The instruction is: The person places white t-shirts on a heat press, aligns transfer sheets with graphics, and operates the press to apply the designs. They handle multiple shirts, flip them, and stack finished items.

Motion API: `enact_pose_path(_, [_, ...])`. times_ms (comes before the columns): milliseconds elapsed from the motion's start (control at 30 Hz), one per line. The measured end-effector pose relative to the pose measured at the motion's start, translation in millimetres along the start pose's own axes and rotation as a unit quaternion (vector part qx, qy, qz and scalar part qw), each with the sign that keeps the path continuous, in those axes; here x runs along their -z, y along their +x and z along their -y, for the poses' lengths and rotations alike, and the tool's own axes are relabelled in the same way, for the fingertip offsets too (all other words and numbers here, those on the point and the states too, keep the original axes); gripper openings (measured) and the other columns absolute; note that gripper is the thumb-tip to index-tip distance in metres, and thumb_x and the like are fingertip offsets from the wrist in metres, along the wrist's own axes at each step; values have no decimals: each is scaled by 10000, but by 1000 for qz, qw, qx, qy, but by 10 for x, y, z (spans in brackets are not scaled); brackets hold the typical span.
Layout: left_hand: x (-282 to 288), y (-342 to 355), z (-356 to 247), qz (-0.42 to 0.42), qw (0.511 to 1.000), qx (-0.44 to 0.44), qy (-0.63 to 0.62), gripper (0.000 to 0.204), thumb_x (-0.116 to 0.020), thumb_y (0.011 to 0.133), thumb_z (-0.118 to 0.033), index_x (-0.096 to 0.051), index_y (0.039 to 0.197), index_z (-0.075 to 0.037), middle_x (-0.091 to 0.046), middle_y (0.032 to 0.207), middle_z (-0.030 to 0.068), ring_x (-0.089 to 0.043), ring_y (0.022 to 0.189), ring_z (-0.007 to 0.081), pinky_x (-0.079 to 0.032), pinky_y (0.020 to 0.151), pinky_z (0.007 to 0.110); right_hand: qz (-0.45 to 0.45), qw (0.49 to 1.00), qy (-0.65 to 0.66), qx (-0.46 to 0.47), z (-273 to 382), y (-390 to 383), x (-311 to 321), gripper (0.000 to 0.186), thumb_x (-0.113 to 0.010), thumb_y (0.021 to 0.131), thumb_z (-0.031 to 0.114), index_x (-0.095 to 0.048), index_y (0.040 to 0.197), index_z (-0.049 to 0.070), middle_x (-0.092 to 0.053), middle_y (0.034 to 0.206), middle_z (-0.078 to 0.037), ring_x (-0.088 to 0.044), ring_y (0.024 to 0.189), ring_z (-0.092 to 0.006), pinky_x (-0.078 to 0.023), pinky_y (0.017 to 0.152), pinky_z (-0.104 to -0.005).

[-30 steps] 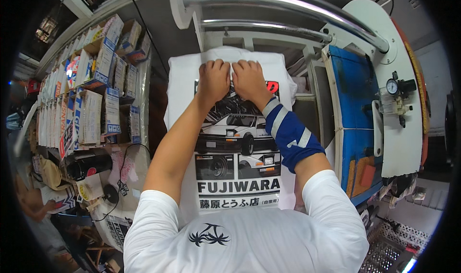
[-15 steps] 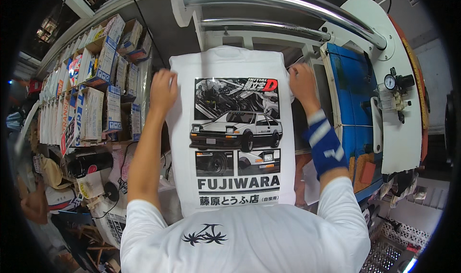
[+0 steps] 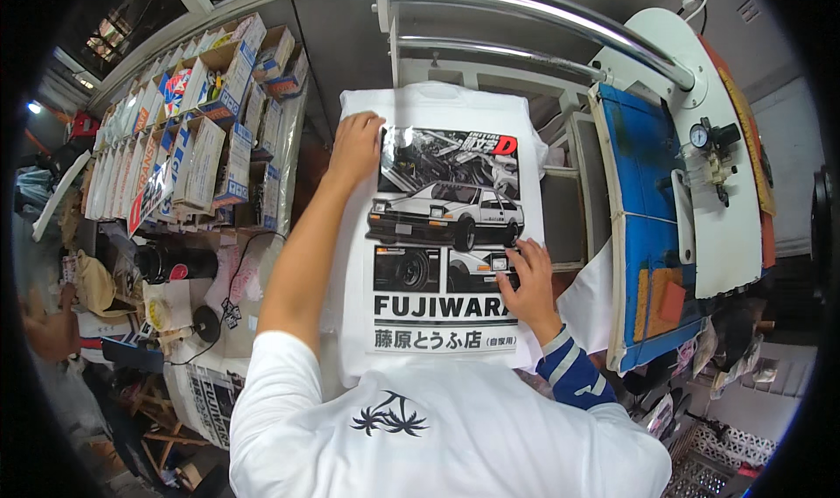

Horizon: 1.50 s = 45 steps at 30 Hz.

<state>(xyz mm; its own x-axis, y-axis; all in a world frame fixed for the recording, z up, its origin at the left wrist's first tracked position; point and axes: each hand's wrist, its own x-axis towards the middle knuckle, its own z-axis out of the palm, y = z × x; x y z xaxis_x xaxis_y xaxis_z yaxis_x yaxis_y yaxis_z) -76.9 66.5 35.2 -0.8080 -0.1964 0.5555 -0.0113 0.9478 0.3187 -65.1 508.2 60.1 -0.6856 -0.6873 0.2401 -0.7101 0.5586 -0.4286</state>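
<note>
A white T-shirt [image 3: 352, 275] lies spread out before me, its collar end away from me. On it is a large black-and-white print of a car [image 3: 446, 209], with smaller picture panels and lettering below. My left hand [image 3: 356, 150] rests on the cloth at the print's upper left corner, fingers together and laid flat. Toward the lower right, my right hand [image 3: 530, 290] touches the print's edge with its fingers spread. It covers part of the small headlight panel and the end of the lettering. Whether the print is a loose film sheet, I cannot tell.
Chrome bars [image 3: 534, 12] of a white machine cross beyond the shirt. To its right stand a blue panel [image 3: 643, 178] with an orange block [image 3: 670, 306], and a pressure gauge [image 3: 698, 136]. Packed cardboard boxes [image 3: 201, 161] are at left, above a cable [image 3: 229, 288].
My left hand has moved from the shirt's side onto the print's upper left corner. My right hand has left the shirt's upper right edge and come down to the print's lower right.
</note>
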Motion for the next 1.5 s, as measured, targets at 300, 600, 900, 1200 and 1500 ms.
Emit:
enact_pose_path(300, [-312, 839, 308, 302, 933, 166, 101, 261, -578, 883, -82, -682, 1104, -174, -670, 1225, 60, -575, 1246, 289, -410, 1032, 540, 53, 997, -32, -37, 74, -30, 32, 593, -705, 883, 379, -587, 1363, 52, -468, 1496, -181, -322, 1459, -427, -195, 1199, -618])
enact_pose_path(600, [534, -775, -364, -31, 999, 42, -10, 271, -619, 798, -60, -657, 1066, -38, -637, 1077, 174, -574, 1107, 387, -376, 1055, 529, -16, 999, -38, -19, 23, 58, 6, 547, -713, 873, 329, -607, 1315, 26, -497, 1439, -218, -356, 1425, -441, -227, 1180, -628])
enact_pose_path(900, [1309, -2479, -1761, 98, 988, 92, -74, 406, -755, 816, -145, -698, 1206, -49, -619, 1330, 146, -510, 1324, 377, -309, 1169, 566, -14, 999, -28, -6, 118, -638, 30, 500, -695, 880, 294, -622, 1297, 28, -523, 1439, -187, -398, 1404, -419, -246, 1182, -601])
enact_pose_path(1200, [1226, -2597, -1779, 56, 993, 87, -62, 392, -737, 841, -150, -704, 1219, -51, -614, 1371, 147, -520, 1345, 357, -318, 1168, 569, -43, 998, -43, 0, 74, -692, -30, 478, -661, 919, 321, -632, 1313, 53, -527, 1458, -174, -408, 1399, -403, -246, 1185, -576])
enact_pose_path(1500, [1198, -2645, -1788, 61, 993, 86, -46, 393, -734, 859, -179, -693, 1235, -71, -609, 1379, 130, -495, 1370, 341, -304, 1178, 554, -52, 998, -36, 9, 182, -982, -3, 409, -685, 887, 261, -665, 1248, 69, -567, 1392, -165, -460, 1353, -391, -292, 1159, -576])
